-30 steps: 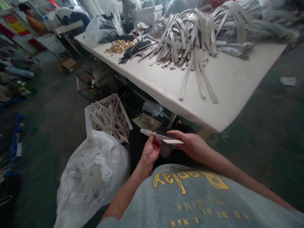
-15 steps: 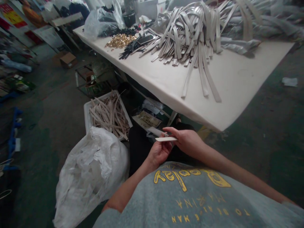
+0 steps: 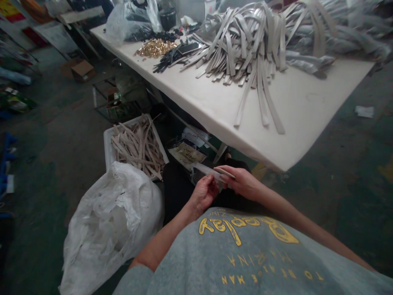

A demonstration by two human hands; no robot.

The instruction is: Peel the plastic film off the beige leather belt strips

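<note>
Over my lap, my right hand [image 3: 242, 180] is closed on a pale flat strap [image 3: 225, 172], its end pointing left past my fingers. Close beside it my left hand [image 3: 204, 193] pinches at a thin whitish translucent strip [image 3: 206, 169], which looks like plastic film and runs up to the left from between both hands. The fingertips are small and partly blurred, so the exact contact is hard to see. A large heap of similar grey-beige straps [image 3: 245, 45] lies on the table, several of them hanging toward the front edge.
The white table [image 3: 294, 135] has its corner just beyond my hands. Gold metal pieces [image 3: 156, 48] and dark straps [image 3: 167, 59] lie farther left on it. Below stands a white bin [image 3: 108, 147] of beige strips [image 3: 139, 145], with a white sack [image 3: 113, 221] at my left.
The strap in my right hand has turned from lying level across the hands to slanting along the right fingers. My left hand has come off it to the strip. The view shifted slightly.
</note>
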